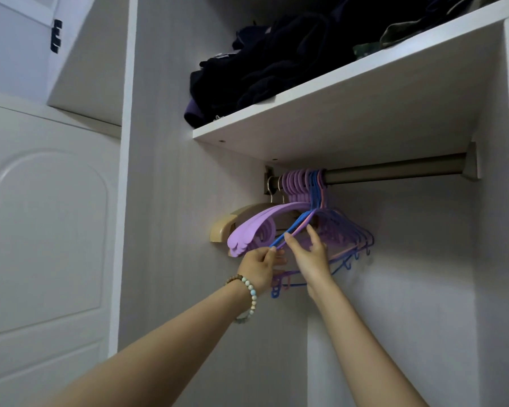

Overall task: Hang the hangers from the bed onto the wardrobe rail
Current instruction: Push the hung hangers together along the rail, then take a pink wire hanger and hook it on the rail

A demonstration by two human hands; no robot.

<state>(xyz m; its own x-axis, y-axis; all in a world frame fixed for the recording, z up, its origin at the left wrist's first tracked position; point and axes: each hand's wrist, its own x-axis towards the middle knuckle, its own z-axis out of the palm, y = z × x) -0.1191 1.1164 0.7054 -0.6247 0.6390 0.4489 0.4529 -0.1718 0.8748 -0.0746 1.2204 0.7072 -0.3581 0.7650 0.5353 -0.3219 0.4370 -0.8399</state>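
The fingers of my left hand (257, 267) are curled and pinch the low end of a blue hanger (294, 227), while the fingers of my right hand (312, 257) are spread and fairly straight, the thumb tip touching that same sloping arm just above the pinch. The blue hanger hangs by its hook on the wardrobe rail (394, 168), bunched at the rail's left end with pale purple hangers (253, 233) and beige hangers (222, 230). A bead bracelet (252, 292) sits on my left wrist, and dark clothes (262, 69) lie on the shelf (335, 113) above the rail.
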